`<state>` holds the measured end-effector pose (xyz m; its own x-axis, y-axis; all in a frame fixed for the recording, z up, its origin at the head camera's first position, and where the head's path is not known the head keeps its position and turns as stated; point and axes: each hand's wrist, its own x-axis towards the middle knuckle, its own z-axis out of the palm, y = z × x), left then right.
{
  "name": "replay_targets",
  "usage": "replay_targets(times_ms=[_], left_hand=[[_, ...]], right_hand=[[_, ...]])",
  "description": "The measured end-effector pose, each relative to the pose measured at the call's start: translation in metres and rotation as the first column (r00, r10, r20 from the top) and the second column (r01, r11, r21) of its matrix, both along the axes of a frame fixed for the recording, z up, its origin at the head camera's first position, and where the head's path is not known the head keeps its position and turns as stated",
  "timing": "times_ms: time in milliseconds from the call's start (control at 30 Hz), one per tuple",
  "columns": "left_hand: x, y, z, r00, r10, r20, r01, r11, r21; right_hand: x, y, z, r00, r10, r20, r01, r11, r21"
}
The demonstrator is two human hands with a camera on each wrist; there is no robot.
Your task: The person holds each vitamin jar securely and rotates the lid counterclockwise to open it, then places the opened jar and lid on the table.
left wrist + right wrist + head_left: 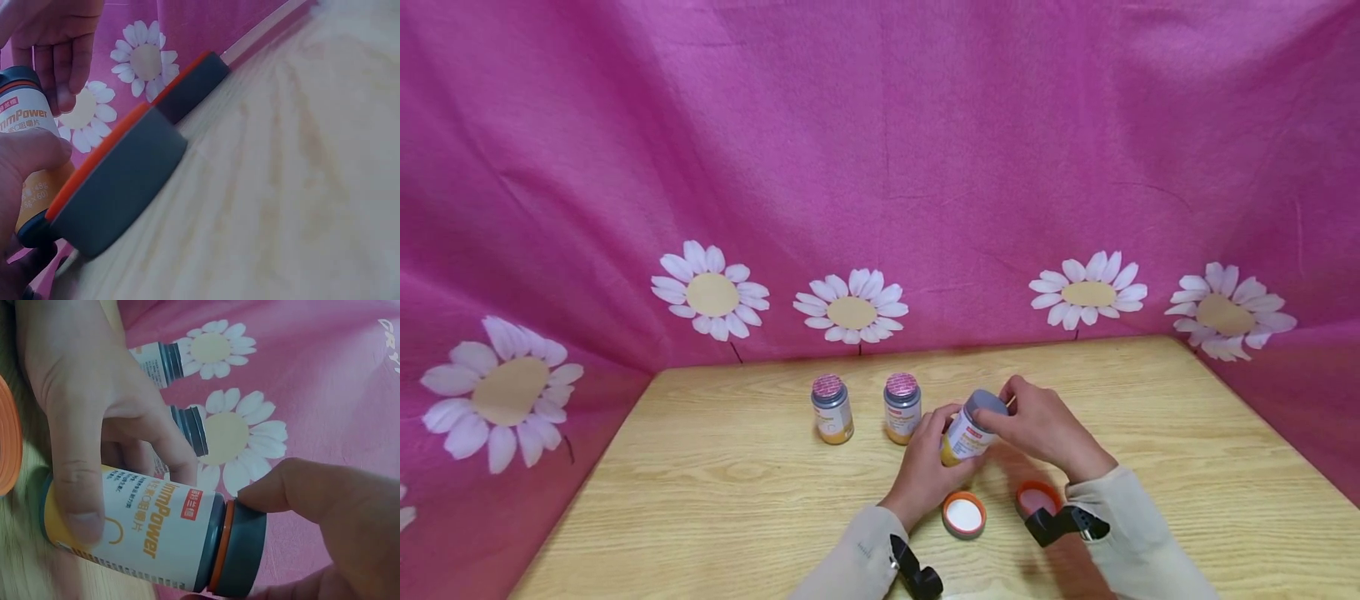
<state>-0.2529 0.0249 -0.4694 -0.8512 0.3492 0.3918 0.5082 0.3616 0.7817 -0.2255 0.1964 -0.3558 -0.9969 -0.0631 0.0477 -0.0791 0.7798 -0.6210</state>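
Note:
My left hand (921, 471) grips the body of a supplement bottle (964, 440), which is white and yellow with "ImmPower" on its label. The bottle is raised and leans to the right, its dark grey cap (987, 401) on top. At that cap, my right hand (1048, 423) pinches the edge; the right wrist view shows the thumb on one side and an orange ring (224, 547) between cap and bottle. Below the hands lie two loose caps with orange rims, inside up: a white-lined cap (964, 516) and a pinkish-lined cap (1036, 500), partly covered by the wrist camera.
Two similar bottles without caps stand upright farther back, a left bottle (832, 421) and a middle bottle (901, 417), both with pink seals on their mouths. They stand on a wooden table (715, 500). A magenta cloth (955, 167) with white daisies hangs behind and along the sides.

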Motion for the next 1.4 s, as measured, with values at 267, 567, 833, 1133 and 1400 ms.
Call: replay_targets(times_ms=[267,567,833,1133,1400], left_hand=[[0.011,-0.013,0.002,1.000,-0.014,0.020,0.014,1.000,0.013],[0.022,-0.038,0.002,0.999,0.006,0.044,-0.007,1.000,0.022],[0.033,-0.059,0.003,0.999,-0.006,0.032,0.006,1.000,0.001],[0.044,-0.068,0.005,0.997,0.069,0.015,-0.068,0.993,-0.092],[0.045,-0.069,0.005,0.996,0.086,0.009,-0.084,0.992,-0.093]], right_hand=[[0.005,-0.007,0.001,0.998,0.064,-0.008,-0.064,0.998,0.006],[0.007,-0.013,0.001,0.991,0.131,0.016,-0.131,0.991,-0.003],[0.009,-0.022,-0.006,0.965,0.258,-0.043,-0.260,0.965,-0.043],[0.017,-0.035,-0.004,0.983,0.181,-0.026,-0.181,0.983,0.014],[0.020,-0.040,-0.003,0.992,0.126,-0.028,-0.125,0.991,0.046]])
